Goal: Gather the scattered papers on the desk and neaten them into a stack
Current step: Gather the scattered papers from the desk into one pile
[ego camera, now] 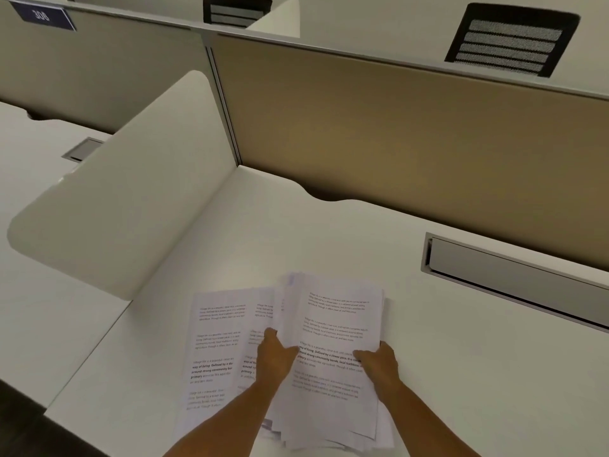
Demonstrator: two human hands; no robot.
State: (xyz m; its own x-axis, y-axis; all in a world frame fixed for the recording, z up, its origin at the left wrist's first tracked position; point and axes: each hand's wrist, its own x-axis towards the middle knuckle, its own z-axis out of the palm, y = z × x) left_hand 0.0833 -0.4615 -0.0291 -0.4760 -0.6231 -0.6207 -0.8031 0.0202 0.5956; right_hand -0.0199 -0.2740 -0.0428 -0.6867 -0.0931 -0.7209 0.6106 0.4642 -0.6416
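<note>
Head cam looks down at a pale off-white laminate worktop (pixel 329 232) w/ both hands on a thick pile of white printed paper sheets (pixel 333 357), near the front edge, roughly centre. Left hand (pixel 275 356) grips the pile's left edge, fingers curled under, thumb on top; right hand (pixel 377 359) pinches the right edge, thumb over the text. Pile isn't square: lower edges fan out in ragged steps, far corner lifts a bit. Two loose white printed pages (pixel 217 344) lie flat on the worktop just left of the pile, overlapping each other & partly tucked beneath it. So gathering looks mostly done, squaring not yet. Risks, as a judgement: lifting the pile to tap it could let the fanned bottom sheets slide out & spill off the front edge; dragging it left over the loose pages may crease or push them toward the rounded cream side divider panel (pixel 125 192). Uneven grip could bend the lifted far corner. Recessed grey metal cable slot (pixel 514 275) sits well apart on the right, tan fabric partition (pixel 412 133) behind.
</note>
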